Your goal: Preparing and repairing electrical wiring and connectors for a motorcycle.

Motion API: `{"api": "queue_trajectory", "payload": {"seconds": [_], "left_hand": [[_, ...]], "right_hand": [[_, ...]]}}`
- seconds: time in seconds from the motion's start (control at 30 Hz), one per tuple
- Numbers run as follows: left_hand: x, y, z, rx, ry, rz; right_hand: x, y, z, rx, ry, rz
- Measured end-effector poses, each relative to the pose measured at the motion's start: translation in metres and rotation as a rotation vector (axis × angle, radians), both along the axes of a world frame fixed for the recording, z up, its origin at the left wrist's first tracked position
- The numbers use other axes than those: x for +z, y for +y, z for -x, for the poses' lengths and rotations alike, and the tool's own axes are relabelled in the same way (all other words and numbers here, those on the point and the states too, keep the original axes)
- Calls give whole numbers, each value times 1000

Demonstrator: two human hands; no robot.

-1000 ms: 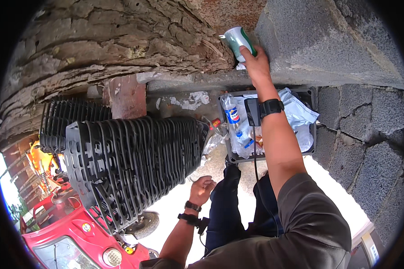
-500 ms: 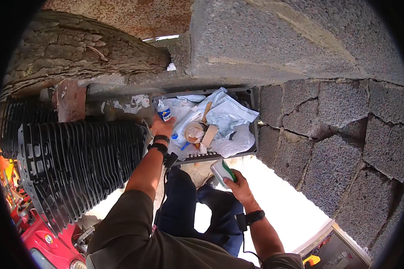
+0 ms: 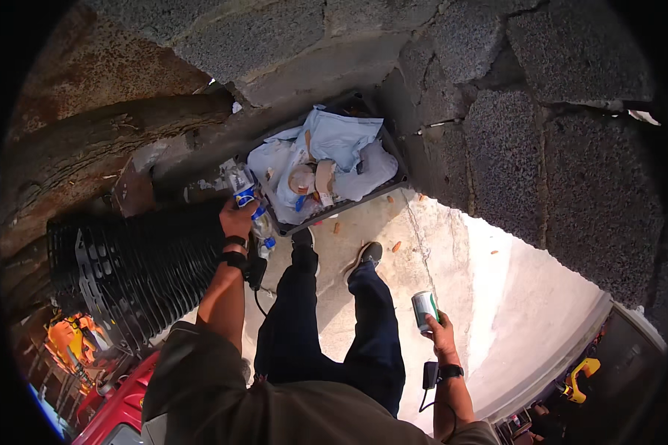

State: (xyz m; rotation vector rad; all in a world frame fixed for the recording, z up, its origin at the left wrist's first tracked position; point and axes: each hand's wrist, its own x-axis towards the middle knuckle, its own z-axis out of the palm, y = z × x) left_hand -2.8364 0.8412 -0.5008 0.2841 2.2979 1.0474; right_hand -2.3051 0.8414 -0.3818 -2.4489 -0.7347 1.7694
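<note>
My left hand [image 3: 237,218] is closed on clear plastic bottles with blue labels, at the left corner of a black crate [image 3: 398,172]. One bottle [image 3: 242,183] stands out above my fingers and another [image 3: 263,228] shows beside them, lower down. The crate holds pale plastic bags [image 3: 346,139], tan cardboard rings [image 3: 323,179] and small litter. Low at the right, my right hand [image 3: 441,334] grips a silver and green can [image 3: 424,307], held upright away from the crate.
Stacked black plastic baskets [image 3: 141,274] lie left, below a bark-covered log [image 3: 96,162]. A cracked block wall [image 3: 512,170] runs along the top and right. A red vehicle [image 3: 122,400] and orange machinery [image 3: 70,337] are at lower left, a yellow tool [image 3: 583,378] at lower right.
My right hand has come down from beside the log with the can. My left hand has risen to the crate's corner and taken hold of the bottles. The view has turned.
</note>
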Motion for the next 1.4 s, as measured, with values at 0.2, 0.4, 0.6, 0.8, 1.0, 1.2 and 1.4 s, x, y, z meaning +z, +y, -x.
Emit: {"api": "queue_trajectory", "payload": {"seconds": [0.2,0.4,0.6,0.8,1.0,1.2,1.4], "left_hand": [[143,-23,-58,-10,-323,-88],[254,7,-308,-714,-636,-252],[331,-5,-673,-1261,-779,-236],[425,-76,-964,-1760,-958,-129],[439,-127,-1160,-2056,-981,-55],[440,-170,-1350,-2238,-1078,262],[475,-218,-1530,-2721,-919,163]], "right_hand": [[88,-51,-30,-81,260,-42],[171,-80,-155,-113,423,-316],[236,-185,-371,-559,541,-744],[325,-277,-536,-851,490,-1076],[338,-317,-658,-1073,260,-1268],[341,-352,-811,-1096,18,-1133],[402,-406,-971,-1068,-239,-1068]]}}
